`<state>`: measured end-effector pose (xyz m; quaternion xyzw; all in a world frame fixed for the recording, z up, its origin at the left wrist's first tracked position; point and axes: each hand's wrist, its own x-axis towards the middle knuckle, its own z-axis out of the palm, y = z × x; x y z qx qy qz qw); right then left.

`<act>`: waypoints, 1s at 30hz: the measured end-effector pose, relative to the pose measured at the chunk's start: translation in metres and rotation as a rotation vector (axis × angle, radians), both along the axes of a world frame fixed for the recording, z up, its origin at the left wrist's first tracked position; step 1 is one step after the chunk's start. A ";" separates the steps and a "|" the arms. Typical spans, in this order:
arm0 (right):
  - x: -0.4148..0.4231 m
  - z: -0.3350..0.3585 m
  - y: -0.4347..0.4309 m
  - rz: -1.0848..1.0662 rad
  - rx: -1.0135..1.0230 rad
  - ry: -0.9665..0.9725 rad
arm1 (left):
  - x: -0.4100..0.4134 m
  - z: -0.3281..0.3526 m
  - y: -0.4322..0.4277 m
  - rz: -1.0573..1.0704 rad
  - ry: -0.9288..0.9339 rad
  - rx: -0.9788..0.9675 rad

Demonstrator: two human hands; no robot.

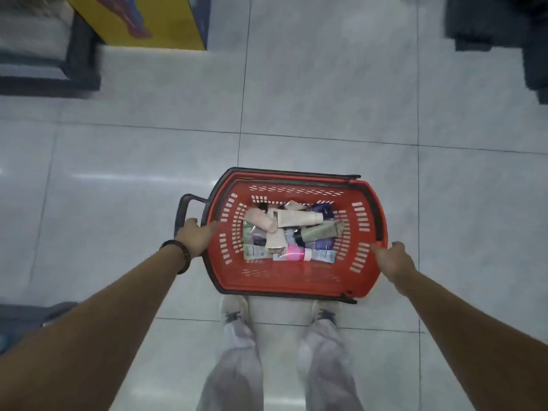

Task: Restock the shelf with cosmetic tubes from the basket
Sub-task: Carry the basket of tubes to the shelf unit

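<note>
cosmetic tubes (292, 232): labels unreadable, lower ones buried | shelf (83, 63): blurred, cut off at left edge

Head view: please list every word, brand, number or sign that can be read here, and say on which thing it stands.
No text in this view can be read.
cosmetic tubes in the basket: there is printing on them, but it is too small and blurred to read.
yellow board at the top left: a blurred red and blue figure, no legible words.

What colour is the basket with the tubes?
The basket is red, seen in the head view.
</note>
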<state>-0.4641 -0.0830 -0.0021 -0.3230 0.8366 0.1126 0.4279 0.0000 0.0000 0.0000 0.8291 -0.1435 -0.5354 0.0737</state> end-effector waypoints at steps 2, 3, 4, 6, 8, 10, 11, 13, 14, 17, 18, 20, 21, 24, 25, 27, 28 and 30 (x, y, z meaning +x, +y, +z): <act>-0.004 -0.016 -0.008 -0.083 -0.024 -0.029 | 0.002 -0.015 -0.007 0.048 0.021 0.013; -0.004 -0.021 -0.015 -0.118 -0.035 -0.075 | 0.004 -0.023 -0.011 0.079 0.036 0.017; -0.003 -0.021 -0.020 -0.163 -0.021 -0.114 | 0.004 -0.025 -0.013 0.126 0.046 0.010; 0.006 -0.012 -0.026 -0.225 -0.057 -0.180 | -0.002 -0.021 -0.017 0.244 0.077 -0.014; 0.005 -0.007 -0.032 -0.285 -0.090 -0.255 | -0.012 -0.007 -0.019 0.315 0.149 -0.046; 0.002 -0.004 -0.039 -0.287 -0.087 -0.296 | -0.015 -0.003 -0.017 0.342 0.235 -0.012; 0.001 -0.003 -0.042 -0.270 -0.079 -0.315 | -0.012 -0.008 -0.013 0.350 0.243 0.002; 0.000 0.003 -0.047 -0.215 -0.078 -0.334 | 0.004 -0.036 -0.001 0.323 0.223 0.000; 0.001 0.010 -0.050 -0.180 -0.081 -0.337 | 0.012 -0.051 0.007 0.306 0.186 -0.017; 0.002 0.039 -0.058 -0.101 -0.095 -0.326 | 0.022 -0.053 0.031 0.286 0.096 -0.034; 0.001 0.052 -0.059 -0.067 -0.083 -0.322 | 0.021 -0.038 0.041 0.298 0.092 -0.030; -0.001 0.087 -0.056 -0.013 -0.064 -0.314 | 0.020 -0.013 0.066 0.341 0.064 -0.032; -0.002 0.105 -0.054 -0.003 -0.061 -0.310 | 0.024 -0.004 0.082 0.373 0.061 -0.056; -0.001 0.170 -0.050 0.078 -0.043 -0.307 | -0.001 0.096 0.108 0.466 0.049 -0.039; 0.000 0.192 -0.049 0.102 -0.055 -0.308 | -0.019 0.146 0.111 0.506 0.044 -0.050; 0.005 0.240 -0.047 0.144 -0.071 -0.329 | -0.046 0.231 0.127 0.656 0.047 -0.079; 0.009 0.265 -0.047 0.171 -0.074 -0.341 | -0.052 0.260 0.139 0.718 0.042 -0.084; 0.021 0.309 -0.046 0.262 -0.084 -0.354 | -0.061 0.311 0.179 0.809 -0.004 -0.094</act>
